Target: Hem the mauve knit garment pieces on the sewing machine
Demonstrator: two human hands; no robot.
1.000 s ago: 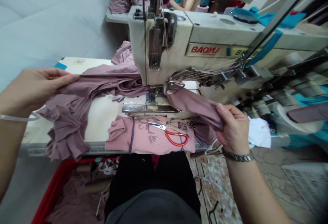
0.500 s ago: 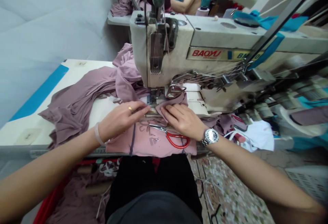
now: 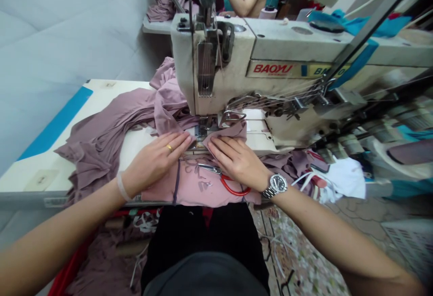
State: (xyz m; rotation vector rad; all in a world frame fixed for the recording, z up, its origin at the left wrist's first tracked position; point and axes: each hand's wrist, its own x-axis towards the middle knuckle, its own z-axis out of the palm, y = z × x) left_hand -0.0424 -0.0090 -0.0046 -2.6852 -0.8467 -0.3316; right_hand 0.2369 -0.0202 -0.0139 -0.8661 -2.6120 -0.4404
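Observation:
My left hand (image 3: 155, 158), with a gold ring, lies palm down with its fingers extended on the end of a mauve fabric strip (image 3: 167, 111), just left of the presser foot (image 3: 203, 129). My right hand (image 3: 235, 158) rests flat, fingers stretched, on a folded mauve piece (image 3: 233, 131) right of the foot. A gap separates the two fabric ends. Red-handled scissors (image 3: 237, 191) lie partly under my right hand, on pink printed cloth (image 3: 192, 187) along the table's front edge. The sewing machine (image 3: 216, 75) stands over the work spot.
A pile of mauve fabric (image 3: 101, 120) covers the left part of the white table (image 3: 43, 165). White cloth (image 3: 345, 178) and thread cones (image 3: 345, 145) are at the right. Behind the machine, a person's bare arm (image 3: 243, 5) shows. Fabric fills a red-edged container below.
My left hand has flattened onto the fabric end, its fingers lowered and straightened. My right hand has spread slightly and shifted a little left. The person's arm behind is raised.

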